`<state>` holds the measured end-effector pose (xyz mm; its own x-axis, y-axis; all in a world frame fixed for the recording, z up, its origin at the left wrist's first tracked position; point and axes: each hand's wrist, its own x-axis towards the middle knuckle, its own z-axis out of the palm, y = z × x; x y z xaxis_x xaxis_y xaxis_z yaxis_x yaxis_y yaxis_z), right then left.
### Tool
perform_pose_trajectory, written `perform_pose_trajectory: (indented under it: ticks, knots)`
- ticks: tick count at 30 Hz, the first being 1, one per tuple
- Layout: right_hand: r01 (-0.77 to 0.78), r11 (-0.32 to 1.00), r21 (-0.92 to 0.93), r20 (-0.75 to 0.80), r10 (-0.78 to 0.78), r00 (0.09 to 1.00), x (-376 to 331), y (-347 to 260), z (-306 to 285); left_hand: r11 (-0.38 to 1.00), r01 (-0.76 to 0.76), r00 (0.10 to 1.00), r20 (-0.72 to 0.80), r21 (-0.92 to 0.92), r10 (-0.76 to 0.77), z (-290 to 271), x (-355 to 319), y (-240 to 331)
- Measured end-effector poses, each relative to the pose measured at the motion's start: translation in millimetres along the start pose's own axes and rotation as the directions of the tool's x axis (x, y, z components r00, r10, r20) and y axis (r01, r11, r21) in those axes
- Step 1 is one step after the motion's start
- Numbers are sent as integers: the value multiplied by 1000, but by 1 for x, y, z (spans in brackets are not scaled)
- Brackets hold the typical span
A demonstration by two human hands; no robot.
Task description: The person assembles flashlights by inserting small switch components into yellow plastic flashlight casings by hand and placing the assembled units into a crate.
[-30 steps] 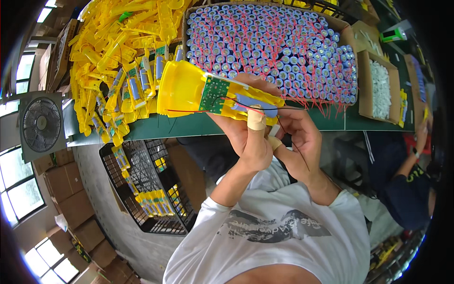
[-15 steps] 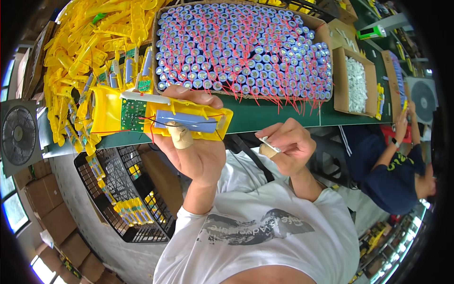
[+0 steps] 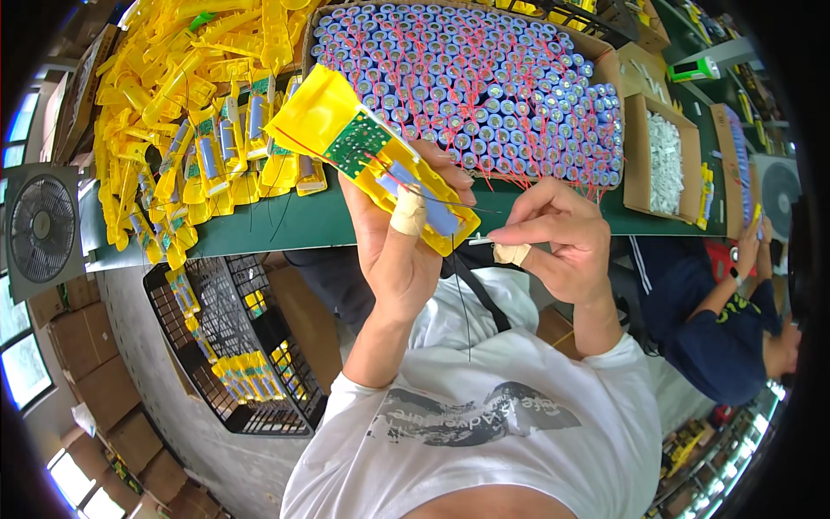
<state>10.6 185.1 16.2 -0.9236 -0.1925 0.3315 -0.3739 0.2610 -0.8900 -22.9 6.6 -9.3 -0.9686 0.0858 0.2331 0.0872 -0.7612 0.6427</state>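
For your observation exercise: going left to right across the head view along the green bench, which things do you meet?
Fan → heap of yellow housings → box of blue cells → box of white parts → second fan.

box of blue cells (image 3: 484, 78) | yellow casings pile (image 3: 173, 112) (heaped) | black basket (image 3: 242, 346) | fan (image 3: 41, 229) | box of white parts, perhaps (image 3: 664, 160)

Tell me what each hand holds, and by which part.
Left hand grips the yellow plastic housing with green circuit board around its narrow lower end. Right hand pinches a thin wire end at fingertips.
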Motion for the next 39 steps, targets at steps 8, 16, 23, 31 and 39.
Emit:
perform_pose_trajectory:
  ticks: [8, 16, 23, 31, 39]
  knots:
    - [-267, 960, 90, 21, 266, 964, 13, -17, 10, 996, -15, 1000, 21, 84, 13, 1, -7, -7]
    - [-343, 935, 96, 29, 342, 939, 15, -18, 14, 996, -74, 987, 146, 41, 68, -7, -4, -4]
    - [-429, 873, 230, -104, 460, 882, 11, -14, 30, 985, -173, 980, 95, -2, 172, -3, -10, -14]
    - [-625, 718, 306, 147, 613, 777, 27, -7, 26, 985, -152, 983, 117, 79, 142, -13, -9, -17]
    - [-529, 530, 663, 175, 577, 798, -17, 26, 34, 907, -122, 982, -83, 403, 169, 1, -28, -42]
